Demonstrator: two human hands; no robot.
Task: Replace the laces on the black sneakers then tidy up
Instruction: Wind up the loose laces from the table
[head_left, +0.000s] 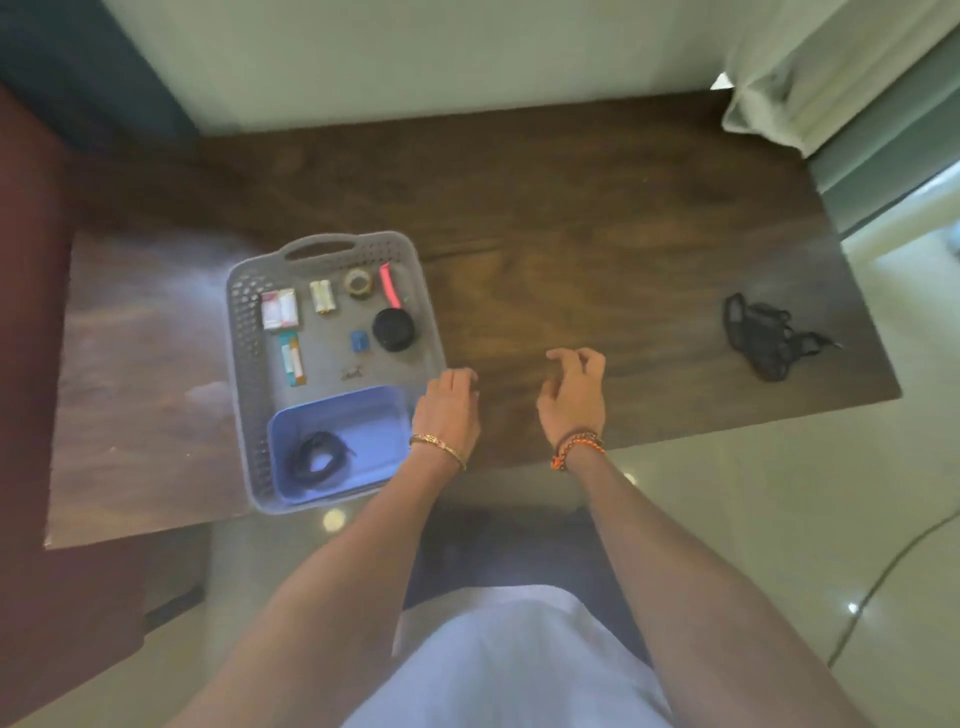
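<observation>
Dark wood table (571, 208) against a pale wall, shiny tile floor underneath, curtain at about 1 o'clock. No sneakers anywhere on the table, so they're out of view; there's a dark blur on the floor by the person's legs, but I can't tell what it is.

The laces are in two spots. One black bundle (769, 338) sits loose on the table at roughly 3 o'clock, well apart from both hands. Another dark coil (317, 460) lies in a blue tub (363, 415), which sits in the near end of a grey basket (249, 332) at 9 o'clock. The basket also holds small stuff: a tape roll (358, 282), a round black tin (393, 329), a few little packets.

Both hands are over the near edge of the table with nothing in them. The left hand (449, 410) is just beside the basket's right wall, fingers loosely curled downward. The right hand (574, 395) hovers with fingers relaxed and a bit apart.

My guess is this is the tidy-up bit, or picking a lace. If so, go for the loose bundle at 3 o'clock with the right hand and scoop the whole clump so no ends trail. Drop it into the tub on top of the coil, steadying the basket with the left hand.
</observation>
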